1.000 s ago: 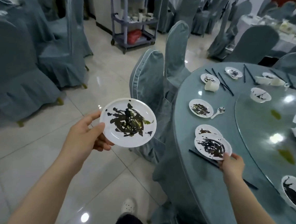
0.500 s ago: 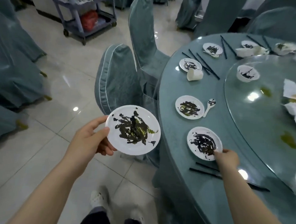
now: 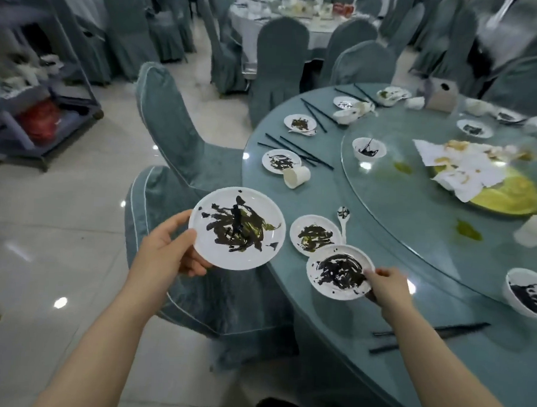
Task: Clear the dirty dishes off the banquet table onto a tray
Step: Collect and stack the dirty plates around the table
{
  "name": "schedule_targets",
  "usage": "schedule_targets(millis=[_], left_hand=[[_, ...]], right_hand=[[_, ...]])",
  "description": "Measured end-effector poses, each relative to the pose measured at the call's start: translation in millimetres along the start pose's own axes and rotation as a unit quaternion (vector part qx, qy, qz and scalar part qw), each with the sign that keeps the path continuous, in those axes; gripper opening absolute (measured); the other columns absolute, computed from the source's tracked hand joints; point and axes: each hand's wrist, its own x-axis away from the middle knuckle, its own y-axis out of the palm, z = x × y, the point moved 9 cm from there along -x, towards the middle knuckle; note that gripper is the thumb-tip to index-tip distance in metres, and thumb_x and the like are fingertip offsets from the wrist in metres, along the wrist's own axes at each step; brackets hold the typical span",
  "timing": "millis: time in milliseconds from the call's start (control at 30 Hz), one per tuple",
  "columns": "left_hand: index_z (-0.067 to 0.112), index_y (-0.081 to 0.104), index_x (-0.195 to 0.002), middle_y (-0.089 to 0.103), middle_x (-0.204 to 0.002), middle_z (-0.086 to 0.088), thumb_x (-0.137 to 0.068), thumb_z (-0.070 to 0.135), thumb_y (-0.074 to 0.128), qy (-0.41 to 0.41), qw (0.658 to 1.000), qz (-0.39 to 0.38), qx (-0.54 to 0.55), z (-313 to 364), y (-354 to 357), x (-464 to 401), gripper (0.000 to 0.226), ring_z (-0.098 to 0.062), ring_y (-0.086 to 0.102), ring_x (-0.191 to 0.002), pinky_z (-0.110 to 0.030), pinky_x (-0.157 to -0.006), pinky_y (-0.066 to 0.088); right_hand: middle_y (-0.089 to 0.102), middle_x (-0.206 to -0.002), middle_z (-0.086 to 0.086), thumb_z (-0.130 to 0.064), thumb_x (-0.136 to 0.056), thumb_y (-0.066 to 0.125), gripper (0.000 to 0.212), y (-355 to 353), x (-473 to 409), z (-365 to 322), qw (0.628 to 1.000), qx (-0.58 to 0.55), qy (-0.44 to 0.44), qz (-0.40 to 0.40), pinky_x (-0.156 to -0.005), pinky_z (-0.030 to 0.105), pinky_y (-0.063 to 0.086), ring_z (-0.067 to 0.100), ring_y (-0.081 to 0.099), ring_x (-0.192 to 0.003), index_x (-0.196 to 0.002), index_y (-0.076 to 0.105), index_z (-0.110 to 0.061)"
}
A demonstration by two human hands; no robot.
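Observation:
My left hand grips a white plate smeared with dark sauce, held level over a chair beside the table. My right hand pinches the near rim of a second smeared plate, lifted just above the round teal table. That plate partly overlaps a third dirty plate still lying on the table, with a white spoon beside it. Further plates, a tipped paper cup, black chopsticks and a small bowl lie further round.
A glass turntable carries stained napkins and a yellow dish. Chopsticks and a smeared bowl sit to my right. Covered chairs stand against the table edge. A service cart stands far left.
My right hand has lifted its plate off the table and brought it toward the left. The left plate has come closer to the table edge. The view has swung up.

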Motion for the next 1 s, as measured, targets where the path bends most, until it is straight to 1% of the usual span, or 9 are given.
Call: schedule_targets(millis=[167, 300, 400, 500, 633, 733, 800, 900, 1000], left_hand=[[0.037, 0.061, -0.114, 0.066, -0.057, -0.010, -0.096, 0.014, 0.047, 0.009, 0.999, -0.030, 0.009, 12.0, -7.6, -37.0, 0.032, -0.018, 0.059, -0.044, -0.023, -0.043, 0.049], [0.037, 0.062, -0.110, 0.064, -0.054, -0.009, -0.096, 0.014, 0.048, 0.009, 1.000, -0.016, 0.024, 20.1, -21.9, -73.4, 0.031, -0.016, 0.058, -0.041, -0.022, -0.041, 0.049], [0.037, 0.064, -0.103, 0.062, -0.051, -0.008, -0.096, 0.012, 0.047, 0.009, 0.998, 0.015, 0.053, 26.9, -40.4, -98.5, 0.031, -0.014, 0.056, -0.038, -0.019, -0.040, 0.047], [0.032, 0.063, -0.108, 0.062, -0.050, -0.005, -0.096, 0.010, 0.046, 0.017, 0.997, 0.049, 0.055, 31.6, -61.7, -120.8, 0.030, -0.012, 0.055, -0.037, -0.017, -0.041, 0.047], [0.028, 0.062, -0.113, 0.062, -0.053, -0.004, -0.096, 0.010, 0.043, 0.019, 0.995, 0.076, 0.060, 28.8, -83.3, -143.8, 0.031, -0.012, 0.054, -0.040, -0.016, -0.043, 0.047], [0.029, 0.063, -0.111, 0.062, -0.054, -0.003, -0.096, 0.011, 0.043, 0.018, 0.995, 0.079, 0.059, 20.9, -94.7, -157.4, 0.031, -0.012, 0.053, -0.041, -0.015, -0.044, 0.047], [0.028, 0.063, -0.113, 0.062, -0.054, -0.003, -0.096, 0.012, 0.044, 0.013, 0.994, 0.082, 0.064, 13.5, -101.0, -165.2, 0.031, -0.012, 0.054, -0.042, -0.016, -0.044, 0.047], [0.026, 0.061, -0.116, 0.062, -0.053, -0.003, -0.096, 0.012, 0.044, 0.007, 0.995, 0.072, 0.069, 7.0, -107.9, -176.3, 0.030, -0.012, 0.055, -0.041, -0.017, -0.042, 0.047], [0.022, 0.059, -0.121, 0.061, -0.052, -0.005, -0.095, 0.012, 0.044, 0.012, 0.996, 0.058, 0.065, 6.9, -130.1, -183.2, 0.031, -0.014, 0.055, -0.040, -0.019, -0.041, 0.046]], right_hand=[[0.060, -0.072, 0.015, -0.003, -0.090, 0.060, 0.006, 25.3, -2.0, 1.1, 0.997, -0.062, 0.048, -0.002, -0.039, 0.020, 0.050, 0.020, 0.057, -0.054, -0.094, 0.057, 0.001], [0.063, -0.079, 0.017, -0.003, -0.091, 0.059, 0.003, 54.4, -24.6, -18.0, 0.995, -0.080, 0.055, 0.005, -0.044, 0.022, 0.055, 0.024, 0.060, -0.062, -0.093, 0.058, -0.001], [0.065, -0.074, 0.015, -0.009, -0.087, 0.062, 0.008, 73.3, -47.8, -27.3, 0.998, 0.034, 0.041, 0.026, -0.056, 0.033, 0.056, 0.025, 0.059, -0.055, -0.088, 0.063, -0.002], [0.061, -0.063, 0.012, -0.009, -0.084, 0.065, 0.008, 94.1, -59.9, -24.2, 0.995, 0.084, 0.036, 0.030, -0.048, 0.030, 0.050, 0.024, 0.056, -0.046, -0.084, 0.061, -0.003], [0.068, -0.076, 0.020, -0.002, -0.077, 0.066, 0.011, 114.0, -67.1, -14.0, 0.992, 0.114, 0.053, 0.023, -0.073, 0.047, 0.056, 0.035, 0.066, -0.071, -0.087, 0.064, -0.003], [0.061, -0.058, 0.016, 0.005, -0.077, 0.059, 0.010, 124.3, -61.6, -13.1, 0.995, 0.048, 0.091, 0.011, -0.056, 0.036, 0.046, 0.026, 0.055, -0.053, -0.081, 0.066, -0.001], [0.060, -0.059, 0.014, 0.004, -0.080, 0.059, 0.010, 131.4, -53.5, -24.8, 0.995, 0.015, 0.096, -0.003, -0.053, 0.033, 0.044, 0.022, 0.051, -0.050, -0.079, 0.065, -0.003], [0.059, -0.059, 0.010, 0.003, -0.083, 0.059, 0.008, 148.2, -31.7, -61.6, 0.997, -0.024, 0.060, -0.034, -0.046, 0.022, 0.048, 0.015, 0.049, -0.045, -0.081, 0.065, -0.003], [0.060, -0.060, 0.008, 0.002, -0.085, 0.058, 0.008, 182.5, 7.8, -108.6, 0.993, -0.096, 0.015, -0.073, -0.041, 0.016, 0.045, 0.012, 0.048, -0.045, -0.083, 0.063, -0.002]])
